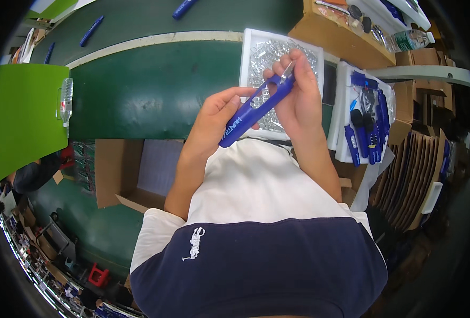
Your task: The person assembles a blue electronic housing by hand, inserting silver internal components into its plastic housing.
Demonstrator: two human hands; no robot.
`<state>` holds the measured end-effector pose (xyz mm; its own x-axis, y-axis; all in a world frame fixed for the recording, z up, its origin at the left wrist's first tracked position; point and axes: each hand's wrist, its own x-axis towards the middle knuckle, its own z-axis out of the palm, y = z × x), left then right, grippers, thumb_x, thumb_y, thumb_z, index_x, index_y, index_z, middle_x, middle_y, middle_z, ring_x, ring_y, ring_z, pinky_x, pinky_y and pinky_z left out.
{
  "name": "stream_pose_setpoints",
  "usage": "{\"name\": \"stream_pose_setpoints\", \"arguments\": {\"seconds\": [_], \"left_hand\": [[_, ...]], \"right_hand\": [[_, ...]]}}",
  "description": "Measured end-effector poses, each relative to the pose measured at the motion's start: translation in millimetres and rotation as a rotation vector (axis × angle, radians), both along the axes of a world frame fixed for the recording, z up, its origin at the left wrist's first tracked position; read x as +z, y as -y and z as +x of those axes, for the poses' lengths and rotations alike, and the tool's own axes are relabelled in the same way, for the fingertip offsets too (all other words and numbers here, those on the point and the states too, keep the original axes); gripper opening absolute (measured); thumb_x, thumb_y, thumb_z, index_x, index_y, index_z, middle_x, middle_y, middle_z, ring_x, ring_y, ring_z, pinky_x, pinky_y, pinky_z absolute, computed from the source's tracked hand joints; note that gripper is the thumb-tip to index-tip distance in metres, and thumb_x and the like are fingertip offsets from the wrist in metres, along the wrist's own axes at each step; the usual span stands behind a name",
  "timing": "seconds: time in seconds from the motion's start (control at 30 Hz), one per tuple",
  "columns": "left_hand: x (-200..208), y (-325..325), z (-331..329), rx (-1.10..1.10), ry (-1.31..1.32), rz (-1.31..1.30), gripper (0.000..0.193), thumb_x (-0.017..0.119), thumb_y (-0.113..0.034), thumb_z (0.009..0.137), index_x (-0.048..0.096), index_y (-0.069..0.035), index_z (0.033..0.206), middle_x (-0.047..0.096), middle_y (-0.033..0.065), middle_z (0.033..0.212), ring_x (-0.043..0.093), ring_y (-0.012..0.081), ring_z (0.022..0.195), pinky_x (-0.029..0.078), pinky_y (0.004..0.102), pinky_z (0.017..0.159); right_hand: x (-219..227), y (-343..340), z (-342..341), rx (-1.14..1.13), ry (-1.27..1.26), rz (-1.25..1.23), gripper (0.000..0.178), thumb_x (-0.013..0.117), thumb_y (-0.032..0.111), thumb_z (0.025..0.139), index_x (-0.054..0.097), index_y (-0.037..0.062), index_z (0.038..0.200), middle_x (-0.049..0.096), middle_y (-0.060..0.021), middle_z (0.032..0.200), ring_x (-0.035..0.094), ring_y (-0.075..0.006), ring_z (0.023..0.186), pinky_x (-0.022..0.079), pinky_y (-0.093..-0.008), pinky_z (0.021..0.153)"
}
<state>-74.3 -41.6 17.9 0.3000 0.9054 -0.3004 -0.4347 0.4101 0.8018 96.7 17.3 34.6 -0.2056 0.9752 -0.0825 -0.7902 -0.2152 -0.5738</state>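
One green surface [139,90] carries two white trays: one [248,47] heaped with small shiny metal clips, the other [341,132] holding several blue plastic handles. Two hands are raised over the first tray. The left hand [219,114] grips the lower end of one long, slotted blue plastic handle [256,111]; the right hand [298,95] pinches one thin metal piece [287,70] at its top end.

The tool [256,110] I hold is deep blue with white lettering and a silver tip, the far tray [248,53] white with silvery bits, the belt [150,90] dark green, the left board [23,116] bright green, my shirt [256,222] white over navy
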Motion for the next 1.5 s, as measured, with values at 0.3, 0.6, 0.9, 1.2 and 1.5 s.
{"name": "stream_pose_setpoints", "arguments": {"seconds": [0.3,0.6,0.9,1.2,1.5], "left_hand": [[24.3,22.7,3.4,-0.099,-0.557,0.279,0.053,0.077,-0.01,0.085,0.056,-0.005,0.134,0.065,0.0105,0.087,0.061,0.0164,0.073,0.05,0.0295,0.074],[0.3,18.2,-17.1,-0.157,-0.716,0.267,0.04,0.059,-0.016,0.101,0.053,-0.001,0.137,0.063,0.0054,0.087,0.053,0.0081,0.071,0.042,0.023,0.064],[-12.7,8.1,-22.3,-0.098,0.04,0.054,0.05,0.036,-0.04,0.111,0.05,0.002,0.136,0.061,0.0098,0.088,0.051,0.0092,0.057,0.043,0.0229,0.053],[-10.4,5.9,-21.2,-0.09,0.056,0.034,0.053,0.039,-0.042,0.109,0.052,0.002,0.135,0.06,0.0111,0.083,0.048,0.0089,0.049,0.039,0.0214,0.046],[-11.7,8.9,-21.5,-0.048,0.012,0.026,0.046,0.038,-0.041,0.109,0.057,-0.003,0.127,0.063,0.0084,0.082,0.05,0.0088,0.05,0.037,0.0222,0.046]], "right_hand": [[1.9,11.7,4.4,-0.102,0.38,-0.028,0.022,0.064,0.022,0.102,0.066,0.0063,0.117,0.064,-0.002,0.093,0.056,-0.0104,0.089,0.046,-0.0297,0.083],[6.8,16.4,25.2,-0.3,0.587,0.086,0.016,0.069,0.005,0.095,0.069,-0.0014,0.11,0.074,-0.0096,0.096,0.069,-0.0125,0.083,0.052,-0.0236,0.073],[13.7,23.1,19.6,-0.115,0.757,0.162,0.017,0.067,-0.001,0.093,0.068,-0.0033,0.109,0.071,-0.0084,0.092,0.07,-0.0162,0.079,0.053,-0.0263,0.072],[21.2,27.1,16.8,0.024,0.866,0.252,0.025,0.067,-0.006,0.09,0.069,-0.0036,0.115,0.067,-0.007,0.091,0.071,-0.016,0.082,0.055,-0.0232,0.074],[34.2,18.7,19.8,0.092,1.261,0.435,0.01,0.073,-0.001,0.086,0.076,-0.0009,0.096,0.072,-0.0096,0.086,0.068,-0.0153,0.07,0.052,-0.0263,0.063]]}}
